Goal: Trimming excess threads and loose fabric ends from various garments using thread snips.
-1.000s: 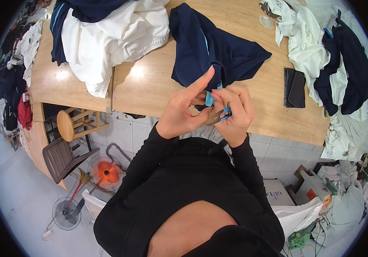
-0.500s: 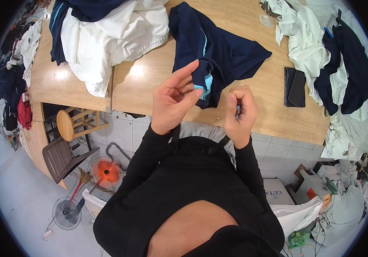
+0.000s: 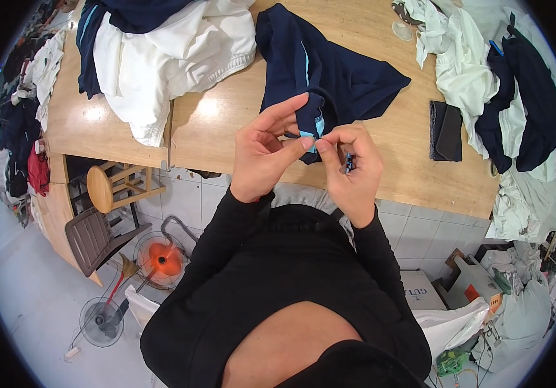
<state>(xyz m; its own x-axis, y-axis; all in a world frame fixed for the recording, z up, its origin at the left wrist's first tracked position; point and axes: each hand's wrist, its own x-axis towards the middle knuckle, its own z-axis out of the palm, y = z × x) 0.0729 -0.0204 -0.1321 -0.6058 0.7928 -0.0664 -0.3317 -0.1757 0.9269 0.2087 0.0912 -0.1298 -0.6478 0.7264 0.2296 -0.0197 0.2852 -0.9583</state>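
A dark navy garment point(image 3: 329, 71) with light blue trim lies on the wooden table point(image 3: 226, 123), one edge lifted toward me. My left hand point(image 3: 265, 152) pinches the light blue trimmed edge between thumb and forefinger. My right hand point(image 3: 352, 171) meets it at the same edge with its fingertips and also grips a small dark tool with a blue part point(image 3: 348, 161) in its curled fingers. Both hands hover over the table's near edge, above my black sleeves.
A white and navy clothing pile point(image 3: 161, 45) covers the table's left part. More white and navy garments point(image 3: 504, 97) lie at the right, beside a flat black object point(image 3: 446, 129). Below the table stand a wooden stool point(image 3: 106, 187), a brown chair point(image 3: 93, 236), an orange fan point(image 3: 161, 258) and bags point(image 3: 517, 310).
My right hand, held apart from the cloth half a second ago, has moved back up to the trimmed edge. The left hand has kept its pinch on the garment.
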